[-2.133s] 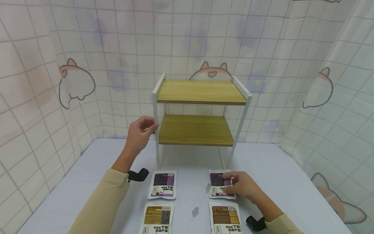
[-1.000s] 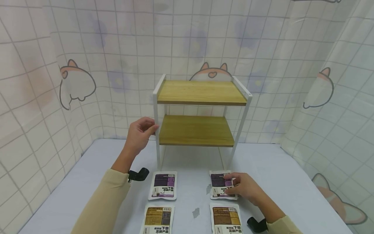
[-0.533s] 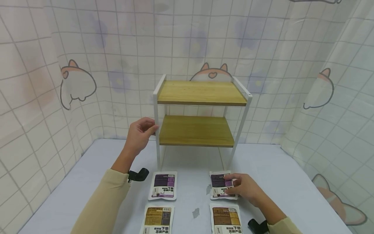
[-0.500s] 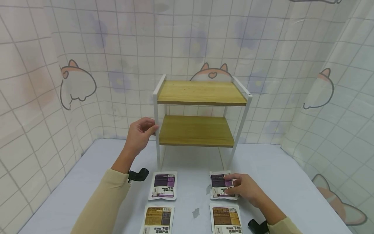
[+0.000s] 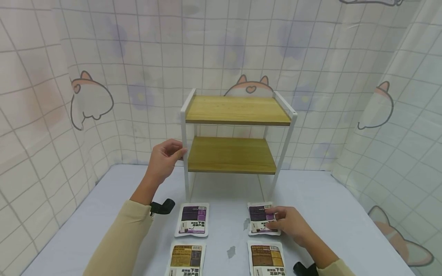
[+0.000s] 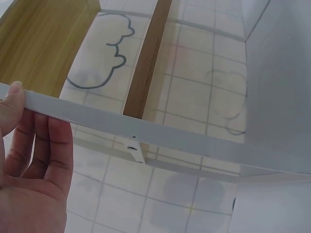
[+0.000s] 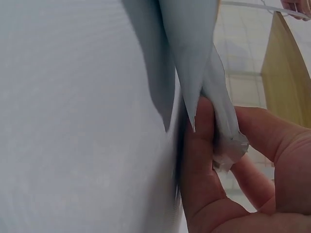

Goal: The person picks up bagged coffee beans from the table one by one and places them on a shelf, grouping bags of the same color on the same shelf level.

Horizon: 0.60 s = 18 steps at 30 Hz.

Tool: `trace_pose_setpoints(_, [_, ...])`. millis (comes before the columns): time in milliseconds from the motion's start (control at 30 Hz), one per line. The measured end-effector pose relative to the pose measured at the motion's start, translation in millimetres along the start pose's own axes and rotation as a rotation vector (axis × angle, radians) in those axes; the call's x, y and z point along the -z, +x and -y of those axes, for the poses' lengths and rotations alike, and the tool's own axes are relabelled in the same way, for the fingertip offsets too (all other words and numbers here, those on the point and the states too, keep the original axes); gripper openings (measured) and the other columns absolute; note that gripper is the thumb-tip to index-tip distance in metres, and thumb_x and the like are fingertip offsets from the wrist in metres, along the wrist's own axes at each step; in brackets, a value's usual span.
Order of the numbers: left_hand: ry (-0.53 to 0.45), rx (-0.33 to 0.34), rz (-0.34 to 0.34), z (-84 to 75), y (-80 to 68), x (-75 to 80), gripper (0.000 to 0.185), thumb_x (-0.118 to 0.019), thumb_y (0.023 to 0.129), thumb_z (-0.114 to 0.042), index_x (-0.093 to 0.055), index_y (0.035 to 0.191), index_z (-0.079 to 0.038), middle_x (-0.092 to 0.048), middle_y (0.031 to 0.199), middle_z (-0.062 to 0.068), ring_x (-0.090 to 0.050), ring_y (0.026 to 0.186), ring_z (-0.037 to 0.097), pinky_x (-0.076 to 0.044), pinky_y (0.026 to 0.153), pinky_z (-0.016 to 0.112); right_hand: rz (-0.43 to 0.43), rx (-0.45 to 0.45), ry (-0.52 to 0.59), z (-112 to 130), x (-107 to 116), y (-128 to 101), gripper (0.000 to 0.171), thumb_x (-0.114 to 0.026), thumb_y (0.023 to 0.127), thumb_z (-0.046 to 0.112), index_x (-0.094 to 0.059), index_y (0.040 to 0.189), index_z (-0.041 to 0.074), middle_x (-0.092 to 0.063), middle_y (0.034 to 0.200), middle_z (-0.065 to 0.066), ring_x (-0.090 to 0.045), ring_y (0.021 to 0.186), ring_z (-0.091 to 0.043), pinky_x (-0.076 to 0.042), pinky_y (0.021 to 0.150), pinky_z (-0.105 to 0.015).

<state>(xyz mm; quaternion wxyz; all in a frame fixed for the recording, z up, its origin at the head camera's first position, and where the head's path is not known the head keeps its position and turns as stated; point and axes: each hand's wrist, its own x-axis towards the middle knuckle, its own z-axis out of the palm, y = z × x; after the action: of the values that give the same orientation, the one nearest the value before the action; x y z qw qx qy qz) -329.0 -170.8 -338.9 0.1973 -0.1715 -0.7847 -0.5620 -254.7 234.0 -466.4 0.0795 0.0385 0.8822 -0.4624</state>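
Note:
A two-tier shelf rack (image 5: 238,110) with wooden boards and a white frame stands toward the back of the white table. My left hand (image 5: 162,160) pinches its left front post; the left wrist view has the thumb on one side of the white post (image 6: 189,140) and the fingers (image 6: 59,150) behind it. At the front right lies a purple-and-white flat pouch (image 5: 255,227). Its right edge is pinched between the thumb and fingers of my right hand (image 5: 291,226). Close up in the right wrist view, the pouch's pale edge (image 7: 224,114) sits between the fingers.
Another purple-and-white pouch (image 5: 192,220) lies to the left, in front of the rack. Two brown-and-white pouches, one left (image 5: 186,258) and one right (image 5: 266,258), lie nearer the front edge, partly cut off. A grid-patterned curtain (image 5: 145,57) surrounds the table.

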Motion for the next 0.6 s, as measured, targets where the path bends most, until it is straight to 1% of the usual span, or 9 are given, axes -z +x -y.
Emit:
trace_pose_setpoints(167, [-0.002, 0.001, 0.004, 1.0, 0.3, 0.2, 0.024, -0.071, 0.097, -0.021, -0.071, 0.112, -0.003, -0.073, 0.106, 0.019, -0.068, 0.089, 0.019, -0.057, 0.081, 0.019, 0.002, -0.002, 0.022, 0.5, -0.8, -2.0, 0.045, -0.089, 0.077, 0.016, -0.075, 0.120, 0.012, -0.066, 0.109, -0.010, -0.056, 0.097, -0.023, -0.051, 0.073, -0.031])
trace_pose_setpoints(300, [-0.001, 0.003, 0.003, 1.1, 0.3, 0.3, 0.027, -0.072, 0.097, -0.021, -0.070, 0.114, 0.000, -0.073, 0.105, 0.018, -0.068, 0.088, 0.018, -0.057, 0.080, 0.019, 0.007, -0.010, 0.046, 0.6, -0.3, -2.9, 0.044, -0.088, 0.079, 0.017, -0.075, 0.120, 0.011, -0.067, 0.109, -0.011, -0.058, 0.093, -0.022, -0.052, 0.070, -0.031])
trace_pose_setpoints(467, [-0.006, 0.004, 0.008, 0.7, 0.0, 0.3, 0.026, -0.072, 0.097, -0.020, -0.070, 0.113, 0.001, -0.073, 0.105, 0.019, -0.068, 0.087, 0.017, -0.057, 0.079, 0.019, 0.025, -0.011, 0.088, -0.2, 0.5, -3.8, 0.044, -0.087, 0.080, 0.017, -0.074, 0.121, 0.008, -0.071, 0.113, -0.011, -0.062, 0.092, -0.020, -0.053, 0.071, -0.032])
trace_pose_setpoints(600, [-0.008, 0.012, 0.019, 1.1, 0.4, 1.2, 0.024, -0.072, 0.097, -0.019, -0.070, 0.112, 0.000, -0.073, 0.106, 0.020, -0.069, 0.088, 0.019, -0.058, 0.080, 0.019, 0.031, -0.017, 0.129, -1.7, -0.5, -3.5, 0.042, -0.086, 0.081, 0.016, -0.074, 0.121, 0.007, -0.072, 0.118, -0.010, -0.063, 0.094, -0.020, -0.054, 0.074, -0.032])
